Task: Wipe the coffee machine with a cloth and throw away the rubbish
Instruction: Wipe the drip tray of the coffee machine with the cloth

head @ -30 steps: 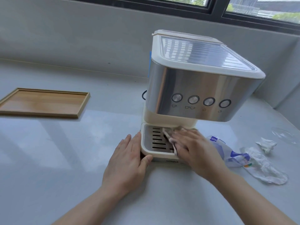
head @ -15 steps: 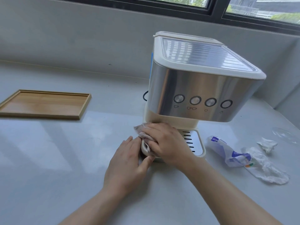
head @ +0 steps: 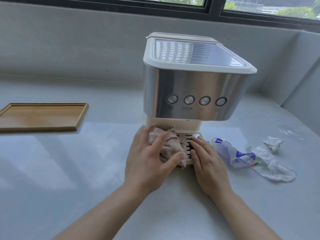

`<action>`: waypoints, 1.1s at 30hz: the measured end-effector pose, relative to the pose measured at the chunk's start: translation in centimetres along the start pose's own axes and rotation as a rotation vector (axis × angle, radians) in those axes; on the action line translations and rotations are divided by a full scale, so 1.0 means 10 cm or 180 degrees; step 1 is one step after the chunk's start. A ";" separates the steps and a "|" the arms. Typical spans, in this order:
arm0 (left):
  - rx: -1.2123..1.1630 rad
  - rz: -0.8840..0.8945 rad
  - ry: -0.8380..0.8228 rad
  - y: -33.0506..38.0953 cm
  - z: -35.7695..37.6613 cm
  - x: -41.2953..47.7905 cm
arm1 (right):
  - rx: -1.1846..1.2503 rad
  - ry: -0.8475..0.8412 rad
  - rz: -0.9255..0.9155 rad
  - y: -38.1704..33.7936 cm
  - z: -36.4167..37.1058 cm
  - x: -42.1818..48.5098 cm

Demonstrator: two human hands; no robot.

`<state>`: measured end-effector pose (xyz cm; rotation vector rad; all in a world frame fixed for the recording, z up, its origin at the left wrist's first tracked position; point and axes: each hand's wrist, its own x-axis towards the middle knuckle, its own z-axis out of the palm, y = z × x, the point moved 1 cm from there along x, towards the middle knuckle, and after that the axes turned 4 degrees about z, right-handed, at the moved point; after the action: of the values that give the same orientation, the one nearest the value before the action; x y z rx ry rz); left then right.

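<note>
Left hand [head: 147,158] fingers grasp cloth [head: 170,146] on drip tray [head: 188,144]; right hand [head: 207,161] rests flat, released; wipe toward 3 o'clock, pressing evenly.

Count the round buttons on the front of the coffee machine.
4, in one row across the steel front panel: far left, centre-left, centre-right, far right. None looks hidden.

Head camera, close, looking down

One coffee machine [head: 194,80] (four buttons), one cloth [head: 170,144], one tray [head: 41,116].
</note>
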<state>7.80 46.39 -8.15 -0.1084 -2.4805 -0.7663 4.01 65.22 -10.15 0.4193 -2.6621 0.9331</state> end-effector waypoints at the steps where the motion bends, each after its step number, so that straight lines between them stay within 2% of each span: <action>1: 0.0274 0.0218 -0.0093 0.08 0.06 0.08 | 0.0009 -0.0023 -0.0016 -0.01 0.00 -0.01; 3: 0.0584 0.0345 -0.0335 0.13 0.14 0.21 | -0.0006 0.0003 -0.0055 -0.02 0.00 -0.01; 5: 0.0312 0.0058 -0.0401 0.03 0.14 0.27 | -0.0053 0.0040 -0.0050 -0.01 0.00 -0.01; 10: -0.0614 -0.0679 0.0184 -0.43 -0.04 0.33 | -0.0050 0.0130 -0.0084 -0.01 0.01 -0.02; 14: -0.0757 -0.1059 0.0010 -0.64 -0.02 0.45 | -0.0154 0.0145 -0.0086 -0.01 0.02 -0.01; 17: -0.0805 -0.0929 -0.0099 -0.67 -0.04 0.30 | -0.0172 0.0147 -0.0098 0.00 0.02 -0.01; 22: -0.0452 -0.0353 -0.0291 -0.64 -0.16 0.05 | -0.0220 0.0168 -0.0091 -0.01 0.02 -0.01; 29: 0.0113 -0.0226 -0.0433 -0.52 -0.29 -0.20 | -0.0292 0.0233 -0.0137 -0.01 0.02 -0.03; 33: 0.0439 -0.0021 -0.0325 -0.36 -0.39 -0.55 | -0.0298 0.0266 -0.0141 -0.01 0.03 -0.03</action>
<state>13.50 41.69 -10.06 -0.0913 -2.6234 -0.6037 4.23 65.05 -10.43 0.4072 -2.5975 0.7918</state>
